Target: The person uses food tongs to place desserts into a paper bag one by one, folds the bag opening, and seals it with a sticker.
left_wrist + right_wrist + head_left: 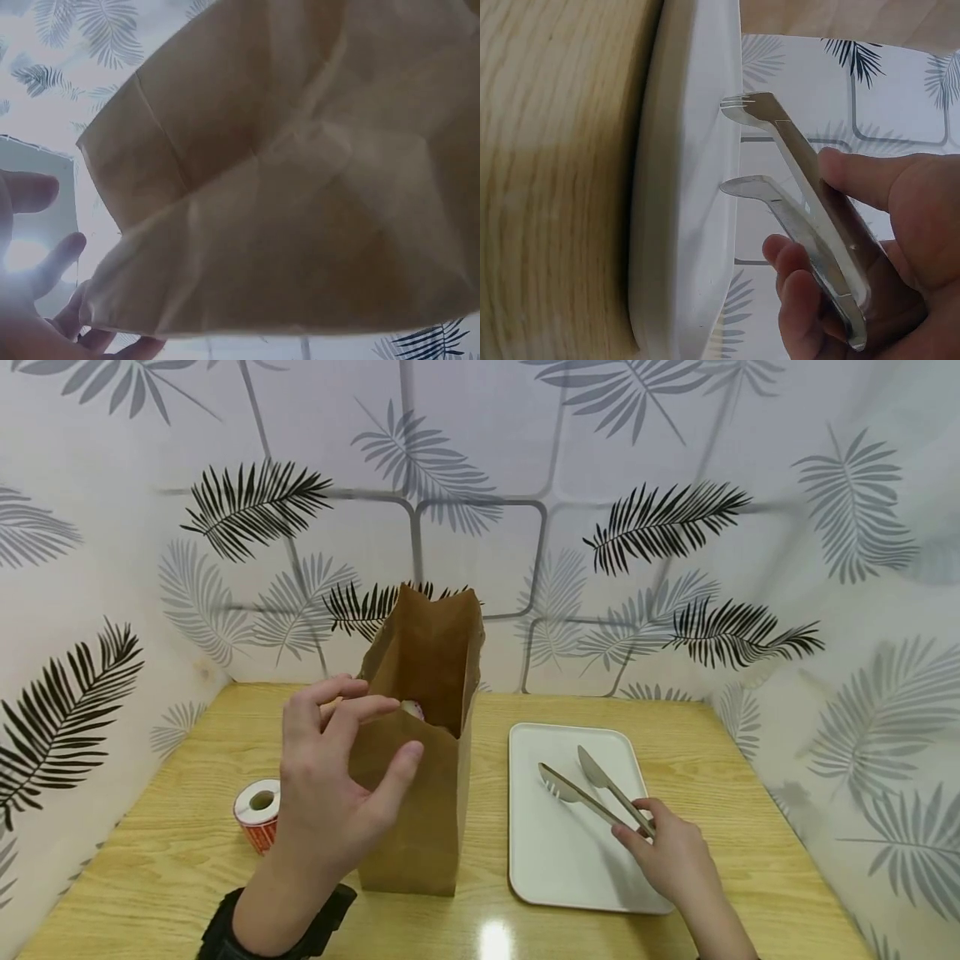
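Observation:
My right hand (pixel 671 856) holds a pair of metal tongs (pixel 810 202) by the handles, thumb on one arm and fingers on the other. One tip is fork-like with prongs, the other a smooth blade; the two stand apart over a white tray (pixel 562 860). A brown paper bag (pixel 412 818) stands upright with its mouth open. My left hand (pixel 330 777) is at the bag's near rim, thumb spread away from the fingers. In the left wrist view some fingers (pixel 67 311) lie against the bag's edge. A small whitish item with pinkish marks (pixel 412 708) shows inside the bag, mostly hidden.
A roll of red and white labels (pixel 258 818) stands on the wooden table (pixel 172 843) left of the bag, partly behind my left wrist. A leaf-patterned curtain (pixel 480 460) hangs behind and beside the table. A black strap (pixel 225 927) circles my left wrist.

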`<state>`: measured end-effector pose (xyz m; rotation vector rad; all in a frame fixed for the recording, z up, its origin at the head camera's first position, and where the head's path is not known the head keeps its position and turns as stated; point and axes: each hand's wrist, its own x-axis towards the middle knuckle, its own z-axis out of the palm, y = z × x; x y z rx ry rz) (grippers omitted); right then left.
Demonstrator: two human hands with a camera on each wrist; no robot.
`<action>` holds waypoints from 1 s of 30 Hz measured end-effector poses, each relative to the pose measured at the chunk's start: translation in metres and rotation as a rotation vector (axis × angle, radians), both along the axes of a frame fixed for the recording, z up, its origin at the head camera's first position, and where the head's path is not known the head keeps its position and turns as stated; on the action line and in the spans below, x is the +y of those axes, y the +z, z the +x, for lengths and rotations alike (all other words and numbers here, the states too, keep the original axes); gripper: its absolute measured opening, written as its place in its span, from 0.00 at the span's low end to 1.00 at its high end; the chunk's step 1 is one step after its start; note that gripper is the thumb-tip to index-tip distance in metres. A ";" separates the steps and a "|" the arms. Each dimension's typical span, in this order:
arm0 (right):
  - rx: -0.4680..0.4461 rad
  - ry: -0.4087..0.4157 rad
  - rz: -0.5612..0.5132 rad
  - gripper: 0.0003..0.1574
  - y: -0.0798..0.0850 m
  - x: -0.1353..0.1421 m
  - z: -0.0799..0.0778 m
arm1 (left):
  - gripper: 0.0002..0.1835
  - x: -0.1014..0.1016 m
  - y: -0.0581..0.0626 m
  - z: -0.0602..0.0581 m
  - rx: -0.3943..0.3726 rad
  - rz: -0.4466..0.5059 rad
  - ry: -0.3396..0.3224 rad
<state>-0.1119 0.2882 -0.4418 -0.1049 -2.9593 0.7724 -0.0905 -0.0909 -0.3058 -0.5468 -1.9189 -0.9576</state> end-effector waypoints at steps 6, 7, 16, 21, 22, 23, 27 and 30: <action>-0.050 0.030 0.000 0.42 -0.002 -0.003 0.000 | 0.32 0.015 -0.001 0.004 -0.056 -0.029 0.063; -0.058 0.034 0.000 0.43 -0.003 -0.004 0.000 | 0.35 0.018 -0.002 0.004 -0.057 -0.032 0.073; -0.116 0.055 -0.002 0.46 -0.007 -0.009 -0.003 | 0.47 0.032 -0.008 0.003 -0.062 -0.108 0.140; -0.155 0.063 0.005 0.46 -0.007 -0.011 -0.004 | 0.44 0.028 -0.008 0.000 -0.072 -0.100 0.144; -0.165 0.064 0.009 0.46 -0.007 -0.012 -0.004 | 0.44 0.026 -0.008 -0.001 -0.087 -0.095 0.137; -0.173 0.065 0.015 0.46 -0.006 -0.012 -0.005 | 0.44 0.025 -0.009 -0.001 -0.107 -0.088 0.126; -0.186 0.092 0.040 0.45 0.004 -0.014 -0.008 | 0.47 0.019 -0.011 -0.001 -0.223 -0.062 0.101; -0.159 0.144 0.060 0.43 0.020 -0.018 -0.012 | 0.46 0.016 -0.012 -0.001 -0.296 -0.067 0.109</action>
